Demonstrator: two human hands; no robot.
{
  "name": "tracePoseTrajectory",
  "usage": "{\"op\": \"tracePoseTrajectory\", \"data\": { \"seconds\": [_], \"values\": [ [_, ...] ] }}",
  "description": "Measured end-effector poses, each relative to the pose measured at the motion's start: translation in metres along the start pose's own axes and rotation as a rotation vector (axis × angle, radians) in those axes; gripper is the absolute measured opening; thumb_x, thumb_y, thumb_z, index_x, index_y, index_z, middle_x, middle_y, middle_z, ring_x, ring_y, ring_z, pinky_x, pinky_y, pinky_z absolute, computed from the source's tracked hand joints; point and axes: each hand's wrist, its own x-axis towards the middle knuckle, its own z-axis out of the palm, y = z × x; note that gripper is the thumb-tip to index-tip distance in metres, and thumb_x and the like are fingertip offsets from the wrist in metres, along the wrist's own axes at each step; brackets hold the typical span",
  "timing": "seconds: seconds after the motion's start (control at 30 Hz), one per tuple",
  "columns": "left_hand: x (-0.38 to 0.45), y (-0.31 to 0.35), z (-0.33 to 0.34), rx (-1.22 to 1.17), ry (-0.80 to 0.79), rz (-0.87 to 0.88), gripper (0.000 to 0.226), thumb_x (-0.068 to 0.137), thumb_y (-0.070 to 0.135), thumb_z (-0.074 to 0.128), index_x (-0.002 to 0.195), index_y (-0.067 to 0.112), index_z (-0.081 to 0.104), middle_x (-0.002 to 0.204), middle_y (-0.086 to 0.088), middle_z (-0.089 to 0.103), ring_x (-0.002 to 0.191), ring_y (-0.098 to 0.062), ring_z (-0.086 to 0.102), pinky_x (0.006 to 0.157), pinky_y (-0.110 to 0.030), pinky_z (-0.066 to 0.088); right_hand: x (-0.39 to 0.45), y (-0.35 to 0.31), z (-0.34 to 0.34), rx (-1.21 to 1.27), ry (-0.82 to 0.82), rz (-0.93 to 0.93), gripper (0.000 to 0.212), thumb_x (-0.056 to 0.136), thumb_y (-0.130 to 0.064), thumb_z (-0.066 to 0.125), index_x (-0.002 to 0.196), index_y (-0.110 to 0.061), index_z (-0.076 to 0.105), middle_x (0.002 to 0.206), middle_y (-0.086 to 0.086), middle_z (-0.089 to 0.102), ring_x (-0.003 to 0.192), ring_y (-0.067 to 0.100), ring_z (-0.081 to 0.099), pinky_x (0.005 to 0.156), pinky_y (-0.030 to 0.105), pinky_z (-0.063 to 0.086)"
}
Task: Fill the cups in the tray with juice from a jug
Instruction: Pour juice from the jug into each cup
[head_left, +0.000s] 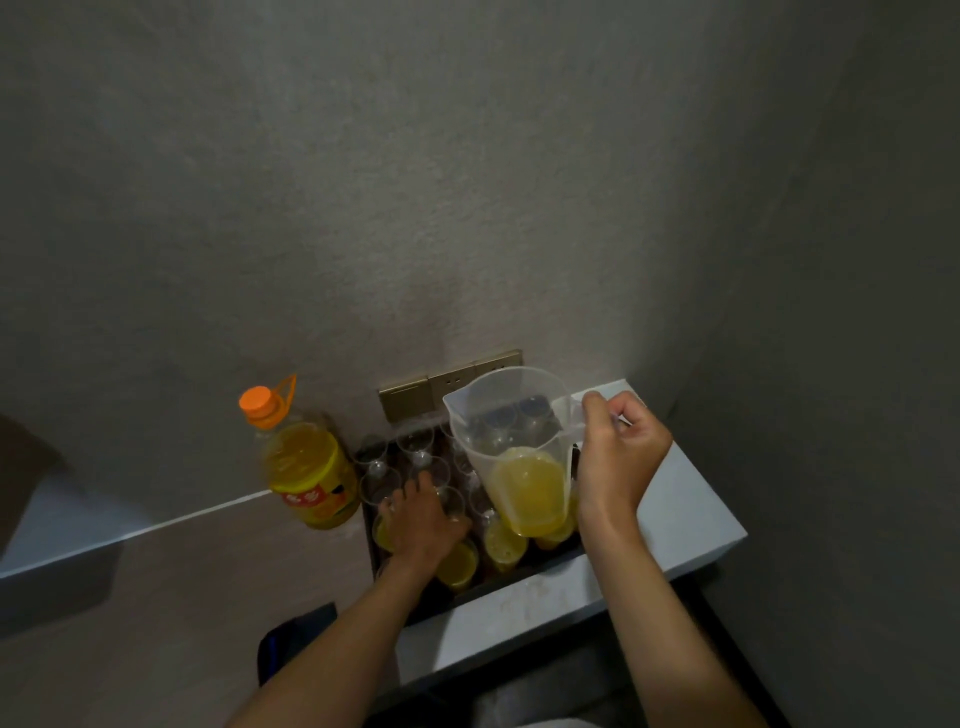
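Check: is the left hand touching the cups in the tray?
Touching. The head view shows the left hand resting on the cups in the tray, fingers spread over their rims.

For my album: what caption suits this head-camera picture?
Right hand holds a part-full juice jug over the tray while the left hand steadies cups.
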Motion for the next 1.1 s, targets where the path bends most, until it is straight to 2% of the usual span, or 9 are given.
{"op": "tracePoseTrajectory", "data": {
  "seconds": [0.1, 0.2, 0.3, 0.4, 0.47, 0.63, 0.73, 0.93, 1.1],
  "values": [
    [-0.004, 0.0, -0.004, -0.148, 0.034, -0.009, 0.099, 0.067, 0.068, 0.069, 0.146, 0.017, 0.037, 0.14, -0.008, 0.053, 0.124, -0.031, 0.055, 0.096, -0.046, 0.052, -0.003, -0.001, 0.002, -0.01, -0.014, -0.015, 0.038, 0.09, -0.005, 0.066, 0.06, -0.004, 0.042, 0.055, 0.011, 0.04, 0.055, 0.02, 0.039, 0.053, 0.033, 0.042],
    [-0.014, 0.003, -0.014, -0.276, 0.064, 0.017, 0.093, 0.069, 0.061, 0.075, 0.143, 0.019, 0.038, 0.131, -0.006, 0.053, 0.116, -0.029, 0.057, 0.084, -0.041, 0.054, -0.004, -0.004, 0.003, -0.013, -0.031, -0.03, 0.036, 0.089, -0.004, 0.066, 0.063, 0.003, 0.042, 0.059, 0.02, 0.04, 0.055, 0.022, 0.037, 0.053, 0.034, 0.041],
    [-0.022, 0.005, -0.023, -0.417, 0.106, 0.047, 0.078, 0.069, 0.047, 0.08, 0.133, 0.022, 0.043, 0.127, -0.002, 0.05, 0.115, -0.024, 0.053, 0.086, -0.037, 0.051, -0.005, -0.006, 0.003, 0.005, -0.058, -0.022, 0.037, 0.088, -0.003, 0.065, 0.06, -0.002, 0.041, 0.056, 0.017, 0.039, 0.055, 0.025, 0.036, 0.052, 0.032, 0.039],
    [-0.029, 0.008, -0.033, -0.508, 0.181, 0.05, 0.068, 0.066, 0.045, 0.08, 0.122, 0.029, 0.046, 0.12, 0.005, 0.048, 0.112, -0.019, 0.049, 0.09, -0.042, 0.053, -0.006, -0.011, 0.004, 0.025, -0.084, -0.017, 0.044, 0.088, 0.001, 0.063, 0.054, -0.013, 0.039, 0.047, -0.008, 0.035, 0.049, 0.009, 0.033, 0.047, 0.02, 0.036],
    [-0.034, 0.011, -0.04, -0.597, 0.224, 0.026, 0.065, 0.065, 0.047, 0.081, 0.118, 0.03, 0.048, 0.117, 0.007, 0.049, 0.112, -0.018, 0.046, 0.091, -0.045, 0.052, -0.008, -0.014, 0.005, 0.025, -0.103, -0.015, 0.046, 0.088, 0.002, 0.062, 0.053, -0.015, 0.038, 0.044, -0.013, 0.033, 0.046, 0.005, 0.03, 0.044, 0.014, 0.032],
    [-0.053, 0.022, -0.064, -0.877, 0.259, -0.007, 0.07, 0.062, 0.057, 0.082, 0.12, 0.038, 0.048, 0.116, 0.019, 0.059, 0.12, -0.016, 0.052, 0.096, -0.048, 0.054, -0.012, -0.021, 0.007, 0.019, -0.133, -0.005, 0.044, 0.087, 0.001, 0.062, 0.053, -0.014, 0.037, 0.043, -0.012, 0.03, 0.044, 0.006, 0.027, 0.042, 0.017, 0.029],
    [-0.067, 0.02, -0.079, -0.956, 0.314, 0.005, 0.069, 0.062, 0.054, 0.085, 0.119, 0.043, 0.048, 0.122, 0.013, 0.061, 0.118, -0.013, 0.057, 0.094, -0.044, 0.056, -0.014, -0.023, 0.009, 0.013, -0.163, -0.005, 0.041, 0.086, -0.001, 0.062, 0.055, -0.013, 0.038, 0.045, -0.011, 0.03, 0.046, 0.008, 0.027, 0.042, 0.019, 0.029],
    [-0.095, 0.014, -0.109, -1.118, 0.361, 0.073, 0.066, 0.075, 0.025, 0.089, 0.127, 0.034, 0.049, 0.126, 0.017, 0.057, 0.112, 0.001, 0.06, 0.079, -0.016, 0.053, -0.018, -0.03, 0.012, -0.008, -0.219, -0.032, 0.045, 0.088, -0.003, 0.062, 0.054, -0.017, 0.036, 0.045, -0.013, 0.03, 0.047, 0.009, 0.027, 0.044, 0.02, 0.029],
    [-0.106, 0.004, -0.118, -1.271, 0.435, 0.039, 0.069, 0.076, 0.014, 0.088, 0.129, 0.036, 0.049, 0.129, 0.017, 0.057, 0.116, -0.003, 0.06, 0.085, -0.023, 0.056, -0.022, -0.037, 0.02, -0.073, -0.304, -0.093, 0.04, 0.088, -0.008, 0.064, 0.056, -0.015, 0.041, 0.052, 0.001, 0.035, 0.054, 0.019, 0.033, 0.054, 0.033, 0.034]
  ]
}}
